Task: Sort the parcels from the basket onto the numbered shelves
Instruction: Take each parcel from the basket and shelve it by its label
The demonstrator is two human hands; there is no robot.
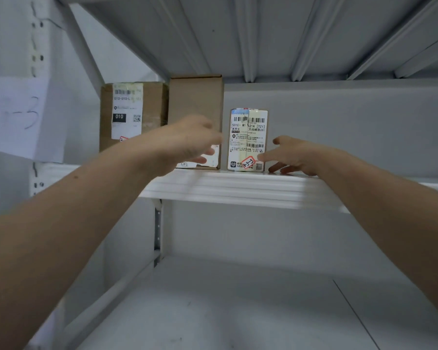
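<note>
Three parcels stand upright on the upper white shelf [238, 188]. At the left is a brown box [152, 107] with a white label reading 010. Beside it stands a taller plain brown box [196, 97]. To the right is a small parcel [248, 140] covered in white labels, with a red-edged sticker reading 3-3-3. My left hand [187, 142] hovers in front of the tall box, fingers apart, holding nothing. My right hand [296, 155] rests on the shelf just right of the small parcel, fingers spread, a fingertip close to or touching its lower corner.
A paper sign [20, 117] with a handwritten number ending in 3 hangs on the left upright. The upper shelf runs on to the right of the small parcel. A lower white shelf [238, 311] lies below. The underside of another shelf spans overhead.
</note>
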